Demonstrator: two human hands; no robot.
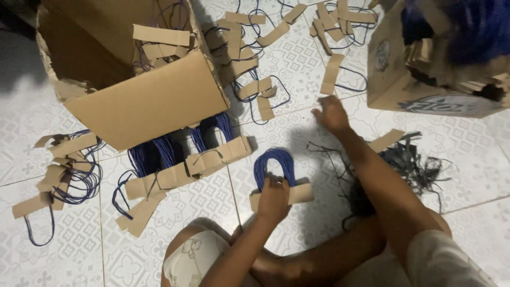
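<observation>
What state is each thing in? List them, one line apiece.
Left hand: pressing down on a stacked bundle of handles.
Stacked bundle: blue cord loops upright, brown paper strips squared together.
Right hand: stretched out, fingers on the floor by a loose strip.
Loose strip: flat on the tiles.
Big cardboard box: open, tipped on its side.
Second box: open, filled.
Black scraps: tangled heap.

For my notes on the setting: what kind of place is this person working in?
Probably a home floor used for piecework. The person sits on patterned white tiles, with torn cardboard boxes and loose blue cord handles on brown paper strips spread around.
</observation>
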